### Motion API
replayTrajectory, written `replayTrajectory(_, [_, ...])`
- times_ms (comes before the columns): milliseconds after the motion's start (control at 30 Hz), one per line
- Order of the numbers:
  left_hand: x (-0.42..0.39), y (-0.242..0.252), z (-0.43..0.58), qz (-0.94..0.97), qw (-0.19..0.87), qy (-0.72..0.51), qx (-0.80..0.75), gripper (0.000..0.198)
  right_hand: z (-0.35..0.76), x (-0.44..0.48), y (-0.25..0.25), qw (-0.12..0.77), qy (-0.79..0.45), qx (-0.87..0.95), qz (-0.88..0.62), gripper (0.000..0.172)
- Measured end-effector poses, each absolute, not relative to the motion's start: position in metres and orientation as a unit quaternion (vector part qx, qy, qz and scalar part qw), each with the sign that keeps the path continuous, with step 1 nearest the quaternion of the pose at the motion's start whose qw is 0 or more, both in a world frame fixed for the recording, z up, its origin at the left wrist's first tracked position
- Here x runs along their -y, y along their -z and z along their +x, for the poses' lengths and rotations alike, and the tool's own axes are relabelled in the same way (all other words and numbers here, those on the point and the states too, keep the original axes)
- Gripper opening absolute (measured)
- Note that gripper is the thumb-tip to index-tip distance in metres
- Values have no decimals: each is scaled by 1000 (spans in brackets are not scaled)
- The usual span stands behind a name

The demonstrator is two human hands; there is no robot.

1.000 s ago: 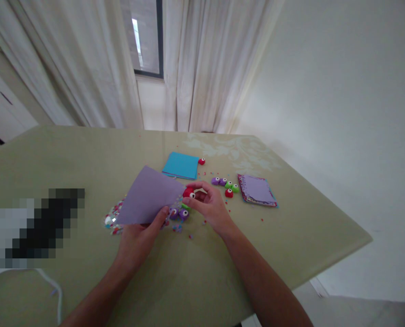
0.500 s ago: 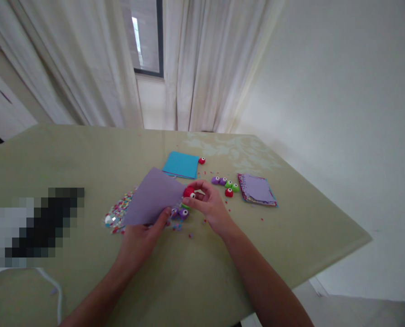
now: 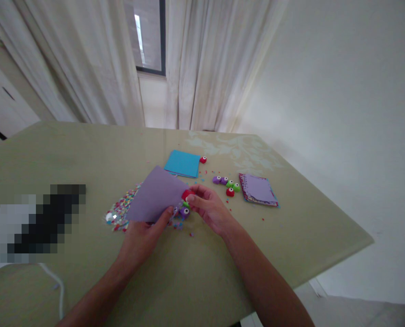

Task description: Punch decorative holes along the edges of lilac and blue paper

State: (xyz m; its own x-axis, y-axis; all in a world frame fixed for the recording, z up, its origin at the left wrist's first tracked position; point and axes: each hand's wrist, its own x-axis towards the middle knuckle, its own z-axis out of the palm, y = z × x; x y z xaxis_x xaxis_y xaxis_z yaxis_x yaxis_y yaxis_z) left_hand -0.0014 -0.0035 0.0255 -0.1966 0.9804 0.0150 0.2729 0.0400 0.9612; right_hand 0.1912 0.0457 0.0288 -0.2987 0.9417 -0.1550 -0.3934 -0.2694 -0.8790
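Observation:
A sheet of purple paper (image 3: 157,193) is held tilted above the table by my left hand (image 3: 144,236), thumb on top near its lower right corner. My right hand (image 3: 211,206) is closed around a small red paper punch (image 3: 188,195) with a round eye on it. That punch sits at the right edge of the sheet; whether the edge is inside its slot, I cannot tell. Just below are a purple punch (image 3: 184,212) and part of a green one (image 3: 186,205). Colourful paper confetti (image 3: 120,206) lies in a pile, partly hidden behind the sheet.
Blue paper (image 3: 182,164) lies farther back, a red punch (image 3: 203,159) beside it. To the right are purple punches (image 3: 220,180), green punches (image 3: 232,185), another red punch (image 3: 230,192) and stacked trimmed paper (image 3: 258,190). A white cable (image 3: 57,284) crosses the left front.
The view has shifted slightly. My right hand still grips the red punch at the sheet's edge, its fingers now covering more of it. My left hand keeps its hold on the paper.

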Motion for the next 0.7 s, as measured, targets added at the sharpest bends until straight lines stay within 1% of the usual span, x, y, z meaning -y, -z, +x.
replayTrajectory(300, [2,-22,-2,513,364,-473,-617,34,190,-47,-30,464,-706,390,-366,45])
replayTrajectory(500, [3,-25,-2,511,368,-472,-616,33,192,-50,-25,499,-706,348,-362,48])
replayTrajectory(700, [2,-26,-1,513,371,-465,-619,34,191,-49,-29,485,-711,362,-358,47])
